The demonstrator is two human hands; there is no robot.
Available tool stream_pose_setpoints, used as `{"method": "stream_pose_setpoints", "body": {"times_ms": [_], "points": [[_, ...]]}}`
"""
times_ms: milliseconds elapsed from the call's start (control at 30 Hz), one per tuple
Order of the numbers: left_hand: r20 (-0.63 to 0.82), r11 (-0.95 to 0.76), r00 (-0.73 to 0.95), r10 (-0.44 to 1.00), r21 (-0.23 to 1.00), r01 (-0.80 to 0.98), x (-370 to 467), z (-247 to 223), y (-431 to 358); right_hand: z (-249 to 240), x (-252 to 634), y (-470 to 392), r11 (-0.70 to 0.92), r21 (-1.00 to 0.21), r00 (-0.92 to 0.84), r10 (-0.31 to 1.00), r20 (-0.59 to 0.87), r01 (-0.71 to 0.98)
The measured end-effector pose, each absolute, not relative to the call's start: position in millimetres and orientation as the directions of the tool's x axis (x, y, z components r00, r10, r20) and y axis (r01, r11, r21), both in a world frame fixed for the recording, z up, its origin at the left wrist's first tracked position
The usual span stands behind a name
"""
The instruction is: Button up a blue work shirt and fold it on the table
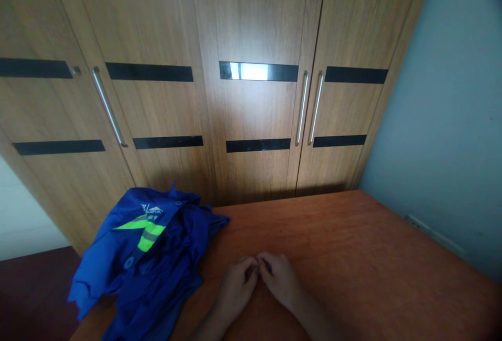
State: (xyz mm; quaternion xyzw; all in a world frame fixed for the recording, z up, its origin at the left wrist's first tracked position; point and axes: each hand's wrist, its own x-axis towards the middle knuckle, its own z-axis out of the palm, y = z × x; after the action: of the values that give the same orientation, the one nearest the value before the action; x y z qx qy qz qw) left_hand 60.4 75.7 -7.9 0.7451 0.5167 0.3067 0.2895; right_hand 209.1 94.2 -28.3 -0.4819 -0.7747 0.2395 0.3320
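Observation:
My left hand (240, 281) and my right hand (279, 278) meet at the fingertips, low in the middle of the view, over the reddish-brown wooden tabletop (337, 257). Both have curled fingers, with thumb and forefinger drawn together. No object shows in either one. A crumpled blue work jacket (157, 257) lies to the left of my left hand, apart from it. It has a yellow-green and grey reflective strip, a pale printed logo and round buttons. Part of it hangs over the table's left edge.
Behind the table stands a wooden wardrobe (251, 111) with closed doors, black inlaid strips and metal bar handles (301, 108). A pale wall (439, 121) runs along the right side, with a socket strip (431, 234) low on it. Dark reddish floor (35, 288) shows at lower left.

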Motion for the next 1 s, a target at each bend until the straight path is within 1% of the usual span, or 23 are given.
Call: {"method": "stream_pose_setpoints", "body": {"times_ms": [233, 500, 1000], "points": [[0.178, -0.315, 0.277, 0.944, 0.732, 0.604, 59.9, -10.6, 76.0, -29.8, 209.2, 94.7, 0.42, -0.68, -0.31, 0.907, 0.286, 0.601], [0.164, -0.302, 0.273, 0.948, 0.731, 0.612, 61.3, -8.2, 76.2, -29.5, 208.8, 94.6, 0.432, -0.679, -0.303, 0.902, 0.308, 0.593], [0.175, -0.317, 0.284, 0.943, 0.732, 0.603, 60.1, -8.0, 75.9, -25.1, 209.0, 93.3, 0.423, -0.688, -0.324, 0.904, 0.278, 0.589]]}}
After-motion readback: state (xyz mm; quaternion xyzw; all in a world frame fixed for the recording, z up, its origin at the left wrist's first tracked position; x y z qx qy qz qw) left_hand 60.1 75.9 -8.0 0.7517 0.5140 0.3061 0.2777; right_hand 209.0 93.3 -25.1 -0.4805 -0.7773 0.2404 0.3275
